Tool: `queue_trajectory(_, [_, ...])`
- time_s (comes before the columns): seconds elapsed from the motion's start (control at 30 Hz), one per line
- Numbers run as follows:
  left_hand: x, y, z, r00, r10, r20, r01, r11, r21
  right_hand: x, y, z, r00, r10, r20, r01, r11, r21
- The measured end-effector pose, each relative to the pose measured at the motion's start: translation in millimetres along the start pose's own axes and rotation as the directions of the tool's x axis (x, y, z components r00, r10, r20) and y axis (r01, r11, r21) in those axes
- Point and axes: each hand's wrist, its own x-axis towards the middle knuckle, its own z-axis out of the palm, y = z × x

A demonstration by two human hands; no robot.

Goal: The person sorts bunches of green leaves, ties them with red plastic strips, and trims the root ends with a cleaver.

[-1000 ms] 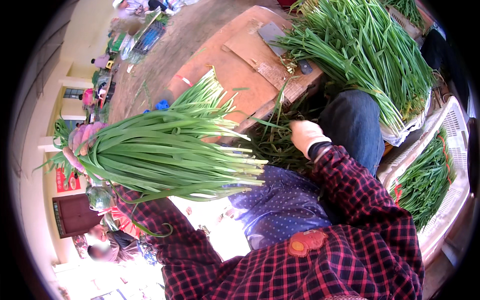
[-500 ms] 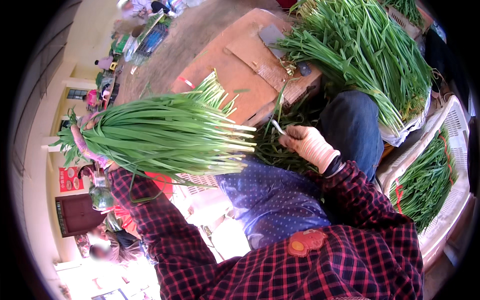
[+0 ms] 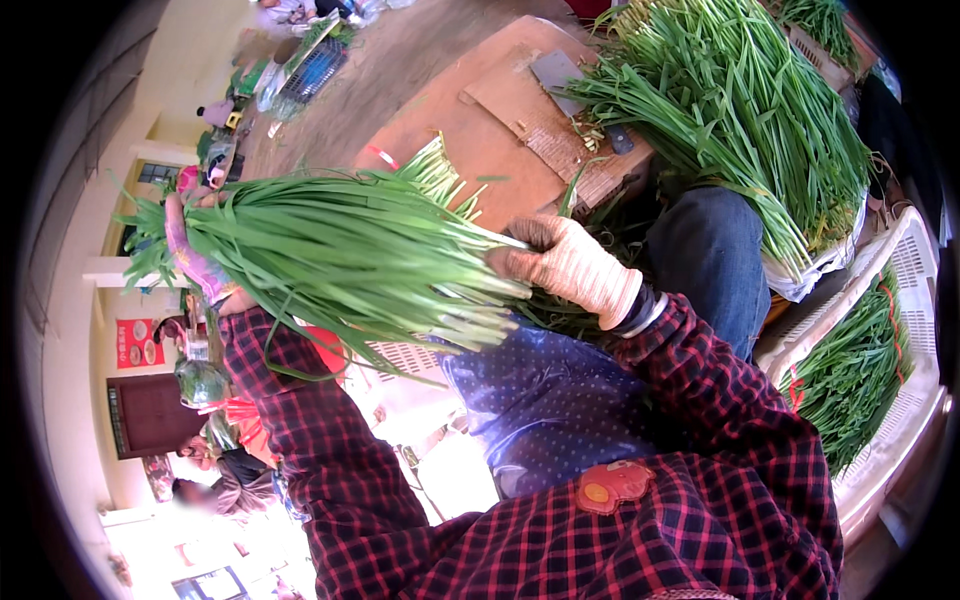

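Room opens out beyond the left fingers (image 3: pixel 175 222): pale wall (image 3: pixel 190 85), brown floor (image 3: pixel 375 80), detail too small for me to sort. Next down, desk (image 3: pixel 430 115), ahead of the right fingers (image 3: pixel 513 264) and to their left, carrying cardboard (image 3: pixel 520 115) and a knife (image 3: pixel 556 75). Green heap (image 3: pixel 740 120) sits ahead and right of the right fingers; white crate (image 3: pixel 922 275) of tied greens (image 3: pixel 850 370) is farther right, closer to the body.

Green bundle (image 3: pixel 320 235) is up off the desk, between left and right fingers. Long axis runs left to right, dipping a bit rightward: leaf tips past the left fingers, stem ends (image 3: pixel 488 318) just left of and below the right ones, which are nearer to them. Left fingers wrap the leafy end, partly hidden. Right fingers pinched, looks like on one pale stalk (image 3: pixel 503 239); blurred, I can't tell if it's loose from the bundle.
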Motion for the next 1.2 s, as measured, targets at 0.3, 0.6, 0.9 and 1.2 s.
queue_trajectory(0.3, [22.6, -9.3, -2.8, 0.976, 0.029, -0.215, -0.031, 1.0, -0.004, -25.5, 102.5, -44.3, 0.86, 0.505, -0.076, -0.223, 0.237, -0.945])
queue_trajectory(0.6, [20.3, -30.9, 47.6, 0.881, 0.186, -0.435, -0.149, 0.982, 0.12, -31.1, 25.6, 41.5, 0.902, -0.427, -0.067, 0.149, 0.453, -0.879])
queue_trajectory(0.9, [30.5, -40.1, 48.9, 0.88, 0.186, -0.436, -0.157, 0.982, 0.1, -10.5, 19.3, 34.0, 0.945, -0.324, -0.051, 0.091, 0.408, -0.909])
queue_trajectory(1.2, [-53.4, -63.6, -8.2, 0.851, -0.051, -0.523, 0.137, 0.982, 0.127, -31.0, 47.6, -10.8, 0.874, -0.479, -0.079, 0.25, 0.585, -0.771])
